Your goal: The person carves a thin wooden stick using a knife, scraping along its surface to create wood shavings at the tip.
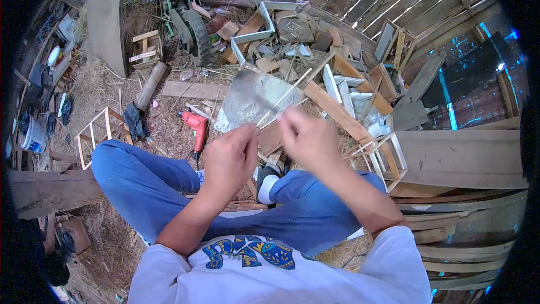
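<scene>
My left hand (228, 157) is closed in a pinch on the lower end of a thin wooden stick (293, 87), which slants up to the right away from me. Close beside it, my right hand (309, 138) is smeared by motion, with its fingers wrapped round a knife. The knife's blurred dark blade (265, 104) points up and left, across a grey sheet (244, 87) lying on the ground. A red power drill (196, 126) rests left of the sheet, beyond my left hand.
Small wooden stick frames stand by my left knee (101, 129) and right knee (394, 163). Scrap boards (337, 110) pile up ahead and right. A wheel (194, 34) stands at the back. A white bucket (34, 138) is far left. Straw covers the ground.
</scene>
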Demonstrator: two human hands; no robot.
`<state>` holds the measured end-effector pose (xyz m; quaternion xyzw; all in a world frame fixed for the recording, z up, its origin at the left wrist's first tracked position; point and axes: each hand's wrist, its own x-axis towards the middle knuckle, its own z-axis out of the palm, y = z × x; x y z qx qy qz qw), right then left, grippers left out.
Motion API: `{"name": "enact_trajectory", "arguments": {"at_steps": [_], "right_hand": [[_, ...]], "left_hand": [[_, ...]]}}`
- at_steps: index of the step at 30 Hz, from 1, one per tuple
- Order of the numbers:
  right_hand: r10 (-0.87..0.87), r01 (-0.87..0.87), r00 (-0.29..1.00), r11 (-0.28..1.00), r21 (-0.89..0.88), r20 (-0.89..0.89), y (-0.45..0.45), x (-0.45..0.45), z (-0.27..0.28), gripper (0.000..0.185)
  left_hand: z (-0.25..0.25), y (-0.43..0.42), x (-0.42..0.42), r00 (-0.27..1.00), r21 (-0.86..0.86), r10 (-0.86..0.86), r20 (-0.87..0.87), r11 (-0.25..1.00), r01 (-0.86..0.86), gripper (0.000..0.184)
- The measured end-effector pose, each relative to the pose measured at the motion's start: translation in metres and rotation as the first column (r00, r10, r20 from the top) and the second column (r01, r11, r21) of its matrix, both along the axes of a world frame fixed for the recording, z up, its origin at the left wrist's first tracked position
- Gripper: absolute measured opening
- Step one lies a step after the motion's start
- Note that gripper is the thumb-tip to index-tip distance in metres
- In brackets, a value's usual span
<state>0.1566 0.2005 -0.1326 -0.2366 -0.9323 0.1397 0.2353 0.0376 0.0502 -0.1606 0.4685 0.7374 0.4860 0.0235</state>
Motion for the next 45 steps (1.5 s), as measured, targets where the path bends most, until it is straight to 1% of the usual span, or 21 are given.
{"name": "enact_trajectory", "arguments": {"at_steps": [2, 4, 5, 6, 8, 10, 12, 14, 16, 20, 22, 23, 28, 29, 30, 32, 33, 36, 42, 44, 45], "right_hand": [[0.128, -0.124, 0.989, 0.991, 0.045, -0.079, -0.004, -0.005, 0.005, 0.025], [-0.046, 0.049, 0.998, 0.994, -0.095, 0.033, 0.007, -0.009, 0.01, 0.023], [-0.055, 0.057, 0.998, 0.997, -0.057, 0.037, 0.014, -0.009, 0.009, 0.025], [-0.054, 0.056, 0.998, 0.997, -0.056, 0.039, 0.007, -0.007, 0.006, 0.025], [0.102, -0.102, 0.995, 0.994, 0.022, 0.011, -0.012, -0.003, 0.0, 0.028], [0.102, -0.103, 0.995, 0.994, 0.04, 0.014, -0.006, -0.008, 0.002, 0.028], [-0.048, 0.048, 0.999, 0.999, -0.021, 0.014, 0.01, -0.011, 0.007, 0.026], [-0.039, 0.04, 0.999, 0.999, -0.023, 0.03, -0.002, -0.006, 0.005, 0.026], [0.094, -0.095, 0.995, 0.995, 0.043, 0.041, -0.016, -0.004, 0.005, 0.026], [-0.073, 0.071, 0.997, 0.996, 0.058, 0.028, 0.013, -0.009, 0.003, 0.024], [-0.075, 0.065, 0.993, 0.992, 0.104, 0.095, -0.002, -0.004, 0.004, 0.025], [0.003, -0.015, 0.996, 0.991, 0.131, 0.091, -0.005, -0.003, 0.005, 0.025], [-0.056, 0.055, 0.998, 0.998, 0.028, 0.029, 0.006, -0.004, 0.002, 0.026], [0.006, -0.008, 1.0, 0.99, 0.142, 0.015, -0.003, -0.001, -0.003, 0.025], [0.007, -0.01, 1.0, 0.989, 0.146, 0.016, 0.0, -0.001, -0.005, 0.025], [0.066, -0.065, 0.998, 0.996, 0.067, -0.003, 0.003, -0.003, -0.009, 0.023], [-0.032, 0.035, 0.997, 0.998, -0.047, 0.07, 0.009, -0.003, 0.005, 0.022], [-0.051, 0.053, 0.996, 0.998, -0.018, 0.071, 0.004, 0.002, 0.003, 0.025], [-0.085, 0.088, 0.995, 0.994, -0.063, 0.058, 0.019, 0.0, 0.002, 0.028], [-0.029, 0.031, 0.998, 0.999, -0.039, 0.053, 0.006, 0.005, -0.001, 0.028], [0.049, -0.054, 0.996, 0.997, 0.062, 0.07, -0.002, 0.007, 0.0, 0.028]], "left_hand": [[0.0, 0.002, -0.003, 1.0, 0.005, 0.017, -0.005, 1.0, -0.017, 0.006], [0.002, -0.002, -0.005, 1.0, -0.013, 0.02, -0.01, 1.0, -0.02, 0.006], [0.006, -0.004, -0.004, 1.0, -0.057, 0.016, 0.005, 0.998, -0.016, 0.007], [0.008, -0.004, -0.003, 1.0, -0.092, 0.015, 0.02, 0.996, -0.013, 0.009], [0.005, -0.002, -0.003, 0.999, -0.098, 0.028, 0.021, 0.995, -0.026, 0.009], [0.005, -0.002, -0.004, 0.999, -0.119, 0.034, 0.017, 0.992, -0.032, 0.009], [0.009, -0.004, -0.005, 0.999, -0.091, 0.041, 0.033, 0.995, -0.037, 0.009], [0.005, -0.004, -0.004, 0.999, -0.076, 0.032, 0.022, 0.997, -0.03, 0.009], [0.004, -0.001, -0.004, 0.999, -0.059, 0.032, 0.008, 0.998, -0.031, 0.008], [0.01, -0.006, -0.004, 0.999, -0.111, 0.047, 0.009, 0.993, -0.045, 0.008], [0.009, -0.003, -0.004, 0.999, -0.119, 0.035, -0.004, 0.992, -0.035, 0.008], [0.007, -0.001, -0.004, 0.999, -0.103, 0.041, -0.006, 0.994, -0.041, 0.008], [0.007, 0.0, -0.002, 0.998, -0.021, 0.054, 0.036, 0.998, -0.053, 0.003], [0.004, 0.0, -0.002, 0.999, -0.031, 0.047, 0.013, 0.998, -0.047, 0.003], [0.003, 0.0, -0.002, 0.999, -0.044, 0.042, -0.008, 0.998, -0.042, 0.004], [0.003, 0.002, -0.005, 0.999, -0.043, 0.049, -0.005, 0.998, -0.049, 0.006], [0.003, 0.0, -0.006, 0.999, -0.04, 0.053, -0.003, 0.998, -0.053, 0.009], [0.007, -0.001, -0.003, 0.999, -0.112, 0.052, 0.003, 0.992, -0.051, 0.008], [0.006, 0.001, -0.002, 0.999, -0.068, 0.049, -0.005, 0.997, -0.049, 0.009], [0.005, 0.002, 0.001, 0.999, -0.062, 0.034, -0.016, 0.997, -0.035, 0.007], [0.004, 0.002, 0.002, 0.999, -0.066, 0.02, -0.03, 0.998, -0.022, 0.006]]}}
